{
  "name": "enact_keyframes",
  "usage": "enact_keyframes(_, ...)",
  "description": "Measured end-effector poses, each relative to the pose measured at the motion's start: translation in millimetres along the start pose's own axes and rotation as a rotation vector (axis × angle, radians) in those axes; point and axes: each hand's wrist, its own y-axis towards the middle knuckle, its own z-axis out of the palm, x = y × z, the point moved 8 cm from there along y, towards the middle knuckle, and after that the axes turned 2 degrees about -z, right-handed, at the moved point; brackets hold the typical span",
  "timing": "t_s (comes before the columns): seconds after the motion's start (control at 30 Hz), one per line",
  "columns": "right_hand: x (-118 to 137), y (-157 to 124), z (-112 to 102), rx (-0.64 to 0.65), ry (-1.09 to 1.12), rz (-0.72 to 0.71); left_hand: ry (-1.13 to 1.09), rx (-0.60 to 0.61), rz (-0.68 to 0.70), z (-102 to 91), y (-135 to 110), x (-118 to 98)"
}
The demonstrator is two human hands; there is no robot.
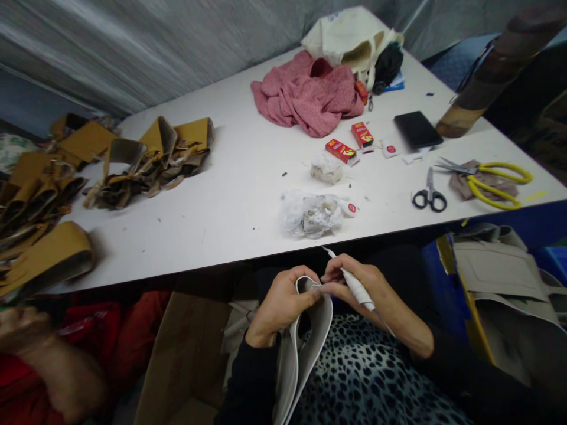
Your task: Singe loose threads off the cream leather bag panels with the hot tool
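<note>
My left hand [281, 304] is closed on the top edge of a white leather piece [305, 348] that hangs down over my lap. My right hand [367, 289] grips a slim white pen-like tool [352, 282], whose tip points up and left toward the table edge. The fingertips of both hands meet at the piece's upper rim. Under my hands lies leopard-print cloth [363, 378].
On the white table [221, 200] lie tan leather pieces [146, 156], a clear plastic bag [310, 213], red small boxes [341, 150], a pink cloth [308, 94], black scissors [429, 193], yellow shears [496, 180] and a black phone [417, 130]. Another person's hand [26, 330] shows at lower left.
</note>
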Motion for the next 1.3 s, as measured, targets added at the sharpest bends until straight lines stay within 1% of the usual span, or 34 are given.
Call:
enact_keyframes(0.1, 2.1, -5.2, 9.0, -0.002, -0.011, -0.033, 0.025, -0.018, 0.028, -0.6, -2.1, -3.8)
enact_keyframes(0.23, 8.5, -7.8, 15.0, 0.005, -0.035, -0.021, 0.045, -0.042, 0.103, 0.8, -6.0, -12.3)
enact_keyframes(0.33, 16.4, -9.1, 17.2, 0.025, -0.031, -0.038, 0.044, -0.045, 0.127, 2.0, -10.3, -17.1)
enact_keyframes(0.4, 20.6, -11.6, 16.8, 0.02, -0.022, -0.053, 0.048, -0.026, 0.131, 2.3, -14.3, -19.7)
enact_keyframes(0.47, 24.8, -16.4, 14.6, -0.003, -0.035, -0.073, 0.022, 0.03, 0.143, 3.9, -19.3, -21.1)
enact_keyframes(0.53, 30.6, -23.7, 11.2, -0.033, -0.062, -0.106, -0.1, 0.106, 0.164, 5.9, -24.5, -20.2)
enact_keyframes(0.6, 38.4, -33.4, 6.8, -0.06, -0.088, -0.151, -0.318, 0.167, 0.203, 6.4, -28.7, -17.7)
enact_keyframes(0.67, 46.3, -44.5, 0.9, -0.092, -0.114, -0.19, -0.495, 0.196, 0.237, 6.0, -30.9, -13.4)
enact_keyframes(0.73, 53.4, -55.8, -7.3, -0.136, -0.144, -0.214, -0.514, 0.215, 0.233, 8.8, -31.0, -8.1)
enact_keyframes(0.83, 62.8, -72.1, -25.8, -0.234, -0.212, -0.218, -0.407, 0.247, 0.207, 18.6, -30.8, -6.8)
enact_keyframes(0.93, 76.8, -90.6, -54.2, -0.377, -0.342, -0.219, -0.43, 0.263, 0.257, 29.0, -31.0, -17.4)
enact_keyframes(1.07, 106.7, -129.3, -106.6, -0.663, -0.577, -0.222, -0.497, 0.279, 0.316, 44.7, -27.3, -25.6)
enact_keyframes(1.17, 128.5, -165.6, -144.9, -0.903, -0.738, -0.174, -0.514, 0.247, 0.397, 48.9, -24.9, -27.2)
enact_keyframes(1.23, 141.0, -187.7, -164.8, -1.055, -0.834, -0.139, -0.489, 0.215, 0.432, 48.9, -24.7, -26.0)
enact_keyframes(1.3, 151.9, -203.3, -179.4, -1.169, -0.926, -0.145, -0.428, 0.223, 0.403, 50.9, -24.6, -21.3)
